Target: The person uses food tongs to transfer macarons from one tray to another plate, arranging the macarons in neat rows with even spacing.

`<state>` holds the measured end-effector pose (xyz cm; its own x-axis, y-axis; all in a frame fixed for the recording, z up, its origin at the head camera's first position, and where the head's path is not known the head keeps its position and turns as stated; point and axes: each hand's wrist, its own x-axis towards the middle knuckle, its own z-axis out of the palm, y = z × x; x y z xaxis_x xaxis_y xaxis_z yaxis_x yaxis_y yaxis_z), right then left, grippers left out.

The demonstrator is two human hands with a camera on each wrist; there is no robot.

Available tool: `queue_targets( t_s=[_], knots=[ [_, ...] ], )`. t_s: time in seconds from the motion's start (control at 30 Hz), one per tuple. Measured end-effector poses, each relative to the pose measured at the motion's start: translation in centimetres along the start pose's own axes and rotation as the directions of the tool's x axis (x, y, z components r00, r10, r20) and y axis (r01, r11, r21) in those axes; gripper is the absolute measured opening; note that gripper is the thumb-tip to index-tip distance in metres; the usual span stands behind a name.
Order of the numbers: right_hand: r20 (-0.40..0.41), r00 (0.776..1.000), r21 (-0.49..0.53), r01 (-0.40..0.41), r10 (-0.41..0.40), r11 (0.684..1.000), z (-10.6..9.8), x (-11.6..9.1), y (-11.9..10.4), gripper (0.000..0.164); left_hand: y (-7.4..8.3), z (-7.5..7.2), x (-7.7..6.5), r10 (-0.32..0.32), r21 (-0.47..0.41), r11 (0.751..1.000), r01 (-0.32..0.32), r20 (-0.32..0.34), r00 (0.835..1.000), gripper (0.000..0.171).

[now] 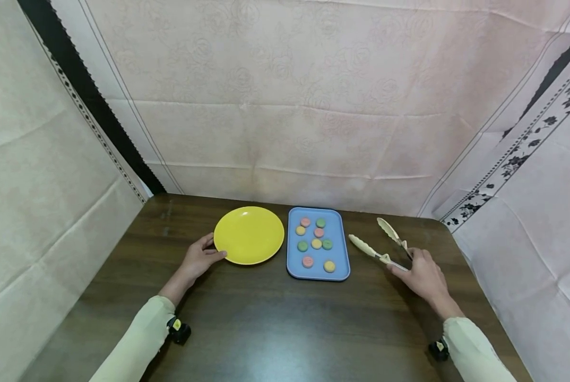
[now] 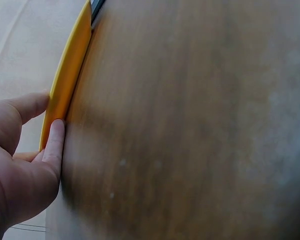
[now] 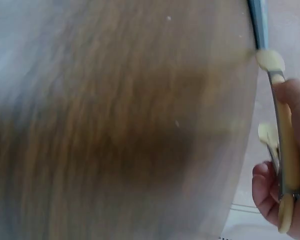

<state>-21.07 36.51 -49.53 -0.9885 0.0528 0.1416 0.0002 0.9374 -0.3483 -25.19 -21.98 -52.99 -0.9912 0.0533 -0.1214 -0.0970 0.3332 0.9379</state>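
Note:
My left hand (image 1: 201, 258) grips the left rim of a round yellow plate (image 1: 249, 235). In the left wrist view, thumb and fingers lie against the edge of the plate (image 2: 70, 70), which looks flat on or just above the table; I cannot tell which. My right hand (image 1: 425, 276) holds a pair of tongs (image 1: 372, 252) with cream tips and metal arms, spread apart with nothing between them. From the right wrist, the cream-lined handle of the tongs (image 3: 288, 140) shows in the curled fingers. Between the hands lies a blue tray (image 1: 294, 268) bearing several pink, yellow and green round pieces like macarons.
A dark brown wooden table (image 1: 266, 329) carries everything. Pale patterned cloth (image 1: 285, 106) hangs behind its far edge and along both sides. The tray sits just right of the plate, with the tong tips near its right side.

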Motion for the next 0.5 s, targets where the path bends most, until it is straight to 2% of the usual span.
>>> queue_targets(
  t_s=[0.1,0.27,0.5],
  knots=[
    [0.013,0.998,-0.022,0.062,-0.061,0.998,-0.9,-0.5,0.2,0.094,-0.1,0.0,0.0,0.002,0.008,1.0,-0.002,-0.005,1.0,0.082],
    [-0.02,0.992,-0.028,0.125,-0.126,0.992,-2.5,-1.3,0.4,0.089,-0.1,0.1,0.0,-0.001,0.009,1.0,0.001,-0.002,1.0,0.081],
    [-0.108,0.961,-0.042,0.25,-0.254,0.967,-4.6,-1.5,0.4,0.071,0.0,-0.1,-0.1,0.003,0.009,1.0,-0.003,0.013,1.0,0.082]
  ],
)
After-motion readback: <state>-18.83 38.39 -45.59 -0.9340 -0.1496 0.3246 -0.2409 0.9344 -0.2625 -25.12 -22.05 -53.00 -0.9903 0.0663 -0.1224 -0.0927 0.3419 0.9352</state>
